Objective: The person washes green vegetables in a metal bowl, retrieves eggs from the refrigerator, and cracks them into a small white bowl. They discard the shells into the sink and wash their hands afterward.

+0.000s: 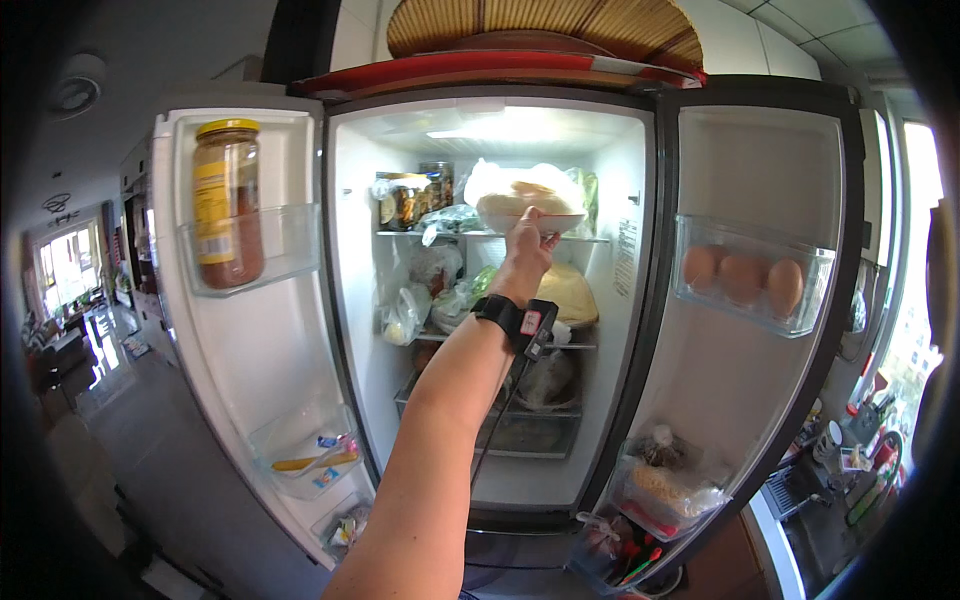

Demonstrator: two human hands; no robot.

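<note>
My left hand point(531, 244) reaches into the open refrigerator and grips the near edge of a shallow white dish point(566, 223) with a thin red rim. Pale food point(525, 201) sits on the dish, with a whitish plastic bag point(487, 178) around or behind it. The dish is at the level of the upper glass shelf point(420, 234); whether it rests there is hard to tell. Left of it stand jars point(409, 204) with dark contents and a bagged item point(452, 219). Green leafy produce point(590, 199) shows behind its right side. My right hand is out of view.
The middle shelf point(480, 339) holds several plastic bags point(450, 307) and a yellowish wrapped item point(566, 294). Both doors stand open: the left carries a large yellow-lidded jar point(229, 206), the right a bin with eggs point(742, 279). A woven tray point(540, 30) lies on top.
</note>
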